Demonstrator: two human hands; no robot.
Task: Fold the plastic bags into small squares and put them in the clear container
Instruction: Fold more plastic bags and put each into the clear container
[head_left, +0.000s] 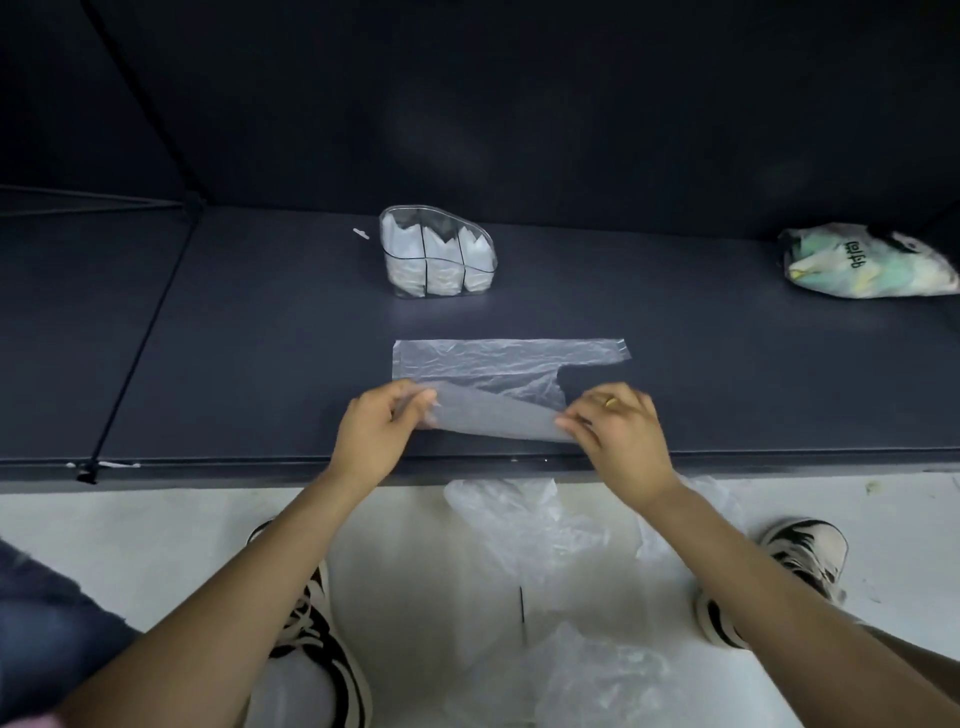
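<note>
Plastic bag (498, 364), thin and clear, lies flat on the dark table (260, 338) just in front of us, its long side running left to right, one handle strip reaching out at the far right corner. We have its near edge lifted off the table and curling over toward the far edge: a lengthwise fold in progress, we judge, the first of several needed to reach a small square.

More loose clear bags (545, 545) sit heaped on the pale floor between our striped shoes (322, 639), below the table edge. Unfolded stock, by the look of it.

A stuffed printed bag (867, 262) lies at the far right of the table, well apart from the work.

Clear container (436, 254) stands beyond the flat bag, near the table's middle. It is divided into compartments, each already holding pale folded plastic.

Left hand (379, 431) pinches the lifted edge at its left end, thumb and fingers pressed together on the film. Right hand (618, 421), ring on one finger, pinches the same edge at its right end.

Next move, as we judge it: carry both corners over evenly to meet the far edge, then press the crease flat. The film is slippery and light; uneven hands would skew the fold.
</note>
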